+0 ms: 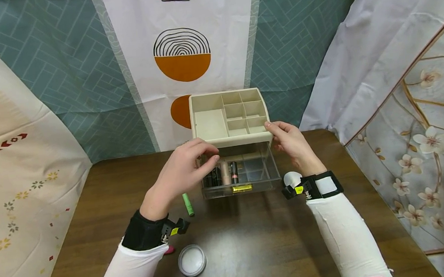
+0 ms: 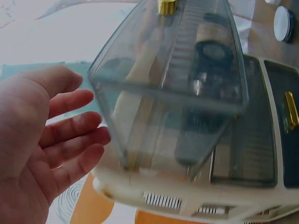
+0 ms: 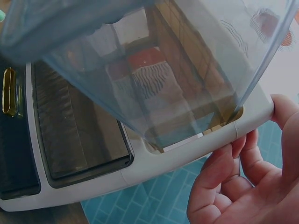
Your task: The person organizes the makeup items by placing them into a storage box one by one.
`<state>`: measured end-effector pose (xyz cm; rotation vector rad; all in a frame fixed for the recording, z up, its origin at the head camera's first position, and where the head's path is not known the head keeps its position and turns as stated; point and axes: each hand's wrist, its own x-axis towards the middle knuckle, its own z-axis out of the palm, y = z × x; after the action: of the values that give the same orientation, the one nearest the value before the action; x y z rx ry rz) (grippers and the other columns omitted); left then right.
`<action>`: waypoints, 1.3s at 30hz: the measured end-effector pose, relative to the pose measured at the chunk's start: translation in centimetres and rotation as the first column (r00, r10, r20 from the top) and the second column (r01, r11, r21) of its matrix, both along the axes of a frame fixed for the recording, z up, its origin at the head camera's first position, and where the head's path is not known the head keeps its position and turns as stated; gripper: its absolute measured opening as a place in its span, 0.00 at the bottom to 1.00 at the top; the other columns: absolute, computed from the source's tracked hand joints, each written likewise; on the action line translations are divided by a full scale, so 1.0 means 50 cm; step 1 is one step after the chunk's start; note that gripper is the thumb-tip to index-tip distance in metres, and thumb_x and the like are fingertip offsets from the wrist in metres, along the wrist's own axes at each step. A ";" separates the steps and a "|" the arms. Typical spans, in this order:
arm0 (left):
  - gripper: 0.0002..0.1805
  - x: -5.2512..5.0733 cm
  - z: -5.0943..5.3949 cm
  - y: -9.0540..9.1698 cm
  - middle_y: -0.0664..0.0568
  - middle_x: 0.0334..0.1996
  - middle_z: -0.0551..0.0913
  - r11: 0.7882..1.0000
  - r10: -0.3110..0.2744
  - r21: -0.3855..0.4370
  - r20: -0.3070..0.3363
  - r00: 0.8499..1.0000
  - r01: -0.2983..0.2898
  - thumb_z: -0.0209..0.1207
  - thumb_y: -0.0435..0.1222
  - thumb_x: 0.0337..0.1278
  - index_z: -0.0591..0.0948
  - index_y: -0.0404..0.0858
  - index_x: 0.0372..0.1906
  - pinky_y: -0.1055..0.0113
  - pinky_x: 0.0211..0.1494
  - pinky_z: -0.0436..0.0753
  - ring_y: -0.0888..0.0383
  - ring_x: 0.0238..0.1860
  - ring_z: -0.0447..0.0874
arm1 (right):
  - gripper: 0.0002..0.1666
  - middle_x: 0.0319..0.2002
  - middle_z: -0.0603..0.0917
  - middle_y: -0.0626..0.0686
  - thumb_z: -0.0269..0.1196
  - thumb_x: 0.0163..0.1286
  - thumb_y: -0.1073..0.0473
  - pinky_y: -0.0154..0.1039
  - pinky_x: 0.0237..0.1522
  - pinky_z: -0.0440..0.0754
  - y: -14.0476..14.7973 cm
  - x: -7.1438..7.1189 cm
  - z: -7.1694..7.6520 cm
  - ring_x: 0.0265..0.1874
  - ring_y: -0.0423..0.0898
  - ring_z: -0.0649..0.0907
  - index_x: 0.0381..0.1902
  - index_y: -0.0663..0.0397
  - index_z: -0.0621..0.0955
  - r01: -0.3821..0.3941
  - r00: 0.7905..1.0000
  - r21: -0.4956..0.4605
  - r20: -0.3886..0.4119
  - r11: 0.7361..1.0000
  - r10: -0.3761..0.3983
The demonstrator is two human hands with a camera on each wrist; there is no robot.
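Observation:
A cream cosmetics organizer (image 1: 209, 124) with an open-topped tray of compartments stands at the back of the table. Its clear top drawer (image 1: 262, 186), with a gold handle (image 1: 242, 188), is pulled out. Inside lie several makeup tubes, one a black-and-pink tube (image 1: 234, 172). My left hand (image 1: 185, 166) hovers at the drawer's left side; in the left wrist view its loosely bent fingers (image 2: 77, 140) are beside the drawer wall and hold nothing. My right hand (image 1: 291, 143) grips the organizer's right edge, thumb on the rim and fingers curled against the side in the right wrist view.
A green tube (image 1: 188, 204) lies left of the drawer. A round white-topped container (image 1: 192, 260) sits nearer the front, beside a partly hidden pink item (image 1: 170, 249). Another round white item (image 1: 292, 179) is by the right wrist. Patterned cloths hang behind and at both sides.

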<state>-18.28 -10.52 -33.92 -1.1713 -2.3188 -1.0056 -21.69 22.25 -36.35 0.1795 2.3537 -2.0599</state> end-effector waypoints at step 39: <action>0.18 0.153 -0.292 -0.288 0.63 0.39 0.83 0.898 0.128 -0.439 0.311 0.942 0.023 0.81 0.48 0.52 0.88 0.47 0.44 0.59 0.44 0.83 0.62 0.41 0.81 | 0.24 0.39 0.83 0.46 0.66 0.77 0.40 0.36 0.36 0.74 0.000 -0.002 -0.005 0.37 0.41 0.80 0.53 0.53 0.82 -0.004 1.000 -0.033 -0.018 0.999 0.004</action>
<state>-10.63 -24.94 -48.53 -1.1515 -2.9462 -0.7217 -21.81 22.23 -36.61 0.1562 2.3258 -2.1064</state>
